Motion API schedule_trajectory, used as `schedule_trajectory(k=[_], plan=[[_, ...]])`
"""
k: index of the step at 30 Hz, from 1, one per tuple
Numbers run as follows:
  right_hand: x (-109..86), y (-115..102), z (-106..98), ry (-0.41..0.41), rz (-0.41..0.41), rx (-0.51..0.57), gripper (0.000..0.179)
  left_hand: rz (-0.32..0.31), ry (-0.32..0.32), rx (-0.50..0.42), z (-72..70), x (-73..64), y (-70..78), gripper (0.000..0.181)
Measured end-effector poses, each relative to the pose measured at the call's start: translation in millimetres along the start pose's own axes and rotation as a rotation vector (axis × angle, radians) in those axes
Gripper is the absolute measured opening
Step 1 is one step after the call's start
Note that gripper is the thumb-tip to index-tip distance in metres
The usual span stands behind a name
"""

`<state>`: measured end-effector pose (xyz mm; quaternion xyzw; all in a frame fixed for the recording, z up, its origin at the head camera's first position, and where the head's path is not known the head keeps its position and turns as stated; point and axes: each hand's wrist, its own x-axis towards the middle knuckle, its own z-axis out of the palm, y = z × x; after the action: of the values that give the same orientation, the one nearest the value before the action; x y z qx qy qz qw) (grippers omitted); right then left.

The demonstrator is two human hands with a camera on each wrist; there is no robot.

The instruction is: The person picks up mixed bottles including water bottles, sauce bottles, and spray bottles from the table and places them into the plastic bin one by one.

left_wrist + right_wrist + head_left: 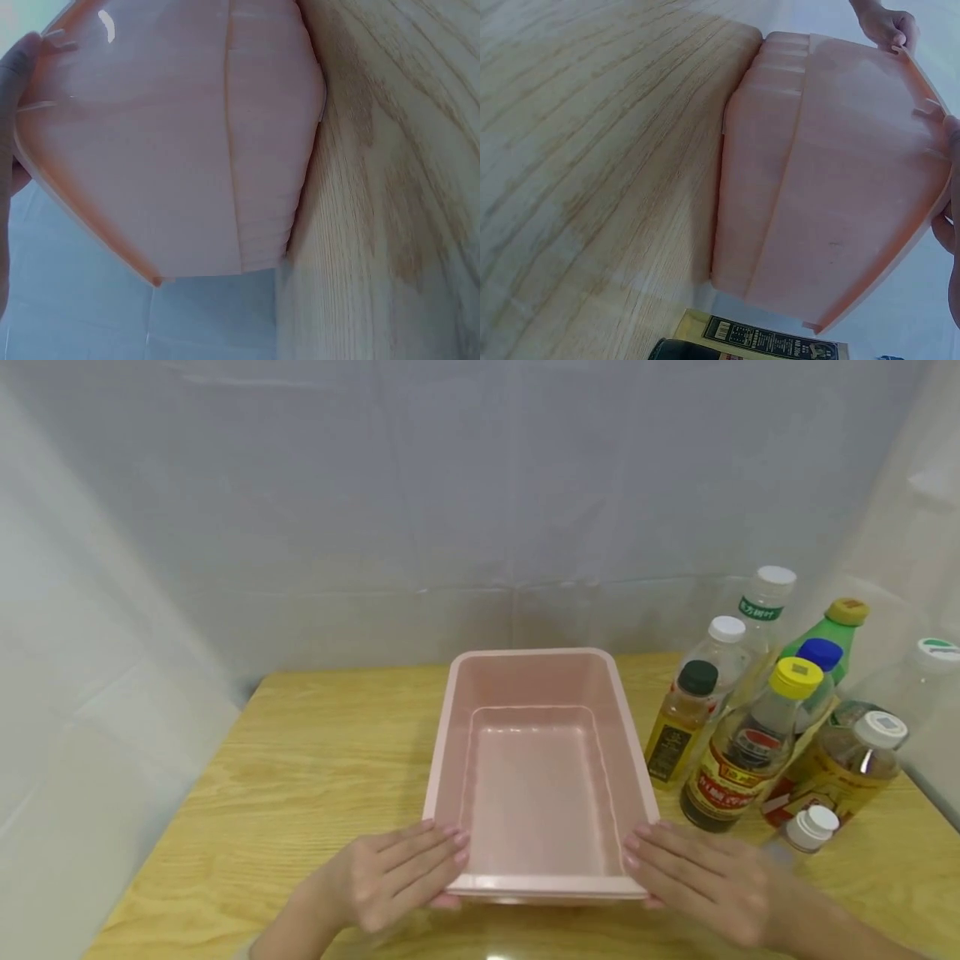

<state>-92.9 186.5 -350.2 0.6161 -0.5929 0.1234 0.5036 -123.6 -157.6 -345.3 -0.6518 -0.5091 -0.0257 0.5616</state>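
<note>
A pink plastic basin [542, 885] stands on the wooden table in front of me, its inside bare. My left hand [403, 874] grips the rim at the near left corner, fingers laid over the top and thumb tip showing below the edge. At the near right corner my right hand [705, 878] holds the rim the same way. The left wrist view shows the outer wall of the basin [150, 157] with its bottom at the table. From the right wrist, both hands appear on the rim of the basin [847, 165].
Several bottles crowd the table's right side: a dark-capped oil bottle [678, 722] beside the basin, a yellow-capped bottle [738, 768], a white-capped amber bottle [843, 768] and a small white-capped bottle [806, 835] by my right hand. Wooden tabletop [300, 777] extends left; pale sheeting [450, 510] hangs behind.
</note>
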Motion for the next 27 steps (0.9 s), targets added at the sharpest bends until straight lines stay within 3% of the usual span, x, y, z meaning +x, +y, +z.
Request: schedule_trajectory(k=[23, 27], plan=[[2.2, 1.1, 0.4, 0.045, -0.001, 0.012, 0.028, -0.022, 0.073, 0.036, 4.3, 3.5, 3.9, 0.037], [3.5, 1.5, 0.0, 0.059, 0.010, 0.017, 0.034, -0.017, 0.073, 0.041, 4.5, 3.2, 3.1, 0.037]])
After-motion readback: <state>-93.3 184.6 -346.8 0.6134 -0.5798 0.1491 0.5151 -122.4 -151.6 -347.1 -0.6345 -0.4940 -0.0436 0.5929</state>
